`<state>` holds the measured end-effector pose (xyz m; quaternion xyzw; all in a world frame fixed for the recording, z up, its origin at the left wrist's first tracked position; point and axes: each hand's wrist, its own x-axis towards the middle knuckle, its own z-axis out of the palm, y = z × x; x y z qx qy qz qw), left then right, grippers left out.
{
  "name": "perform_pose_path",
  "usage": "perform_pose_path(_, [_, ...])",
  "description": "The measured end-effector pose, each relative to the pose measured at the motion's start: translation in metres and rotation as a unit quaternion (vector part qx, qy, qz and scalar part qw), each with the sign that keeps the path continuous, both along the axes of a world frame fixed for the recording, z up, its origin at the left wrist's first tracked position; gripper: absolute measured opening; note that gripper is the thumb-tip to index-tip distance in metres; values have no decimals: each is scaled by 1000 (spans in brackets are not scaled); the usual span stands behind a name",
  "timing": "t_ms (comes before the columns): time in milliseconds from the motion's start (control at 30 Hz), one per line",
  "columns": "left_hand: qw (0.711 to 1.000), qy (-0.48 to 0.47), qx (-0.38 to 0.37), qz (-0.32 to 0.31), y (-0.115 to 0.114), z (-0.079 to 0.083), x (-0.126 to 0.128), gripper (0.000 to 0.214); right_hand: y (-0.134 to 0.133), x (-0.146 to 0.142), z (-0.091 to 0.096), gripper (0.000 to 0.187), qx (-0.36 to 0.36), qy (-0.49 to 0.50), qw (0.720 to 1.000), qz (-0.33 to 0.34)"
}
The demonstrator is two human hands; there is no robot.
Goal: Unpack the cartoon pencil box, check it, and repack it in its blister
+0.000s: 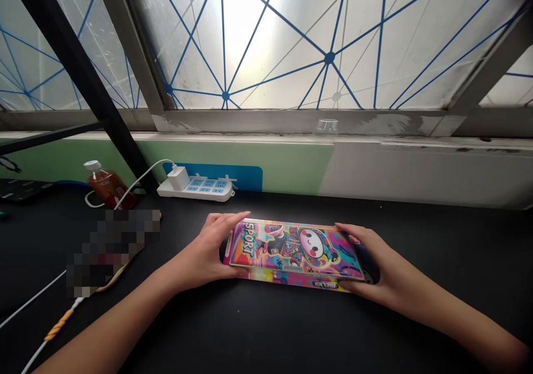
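I log bare black tabletop (437, 241) to the right of the right hand (375, 274) and along the near edge: free passage there. The left side is crowded. A pixelated item (112, 246) lies near the left hand (208, 254), with a bottle (106, 185) behind it and white cables (37, 302) trailing toward the near-left corner. Behind the pencil box (291, 249), a power strip (200, 188) lies along the wall, and a black strut (83, 80) slants above the bottle.

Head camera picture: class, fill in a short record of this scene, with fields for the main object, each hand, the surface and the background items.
Main object: colourful flat rectangular pencil box, cartoon print, face up
Left hand: fingers clasp the box's left end
Right hand: fingers clasp its right end
Surface: black tabletop
Background: white power strip with white charger plugged in; clear plastic bottle of amber drink, far left
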<state>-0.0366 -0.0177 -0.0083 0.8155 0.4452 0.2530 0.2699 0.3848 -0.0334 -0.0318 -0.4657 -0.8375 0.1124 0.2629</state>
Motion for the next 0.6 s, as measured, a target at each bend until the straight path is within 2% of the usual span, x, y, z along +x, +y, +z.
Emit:
perform_pose_path(67, [1000,-18,-14,-3,1,-3,-1,118,0,-2,2,84,35,5,999,-3])
perform_pose_path(167, [991,-113,-61,26,6,-7,-2,126,0,-5,4,84,83,-2,997,3])
perform_pose_path(267, [960,-224,-146,84,12,-7,0,112,0,-7,4,83,119,-5,993,10])
perform_pose_path(333, [931,-279,-220,80,13,-4,4,103,-1,-7,4,85,119,0,993,10])
perform_pose_path(400, [909,-321,-259,63,12,0,8,94,-1,-5,3,93,95,18,995,-1])
perform_pose_path(467, [899,-351,-254,66,10,3,12,93,1,-2,4,102,51,56,997,-33])
perform_pose_path(533, [897,-363,-242,71,8,4,14,93,3,0,6,106,-22,117,991,-64])
perform_pose_path(600, [901,-361,-230,73,7,3,14,94,5,0,9,104,-116,192,971,-88])
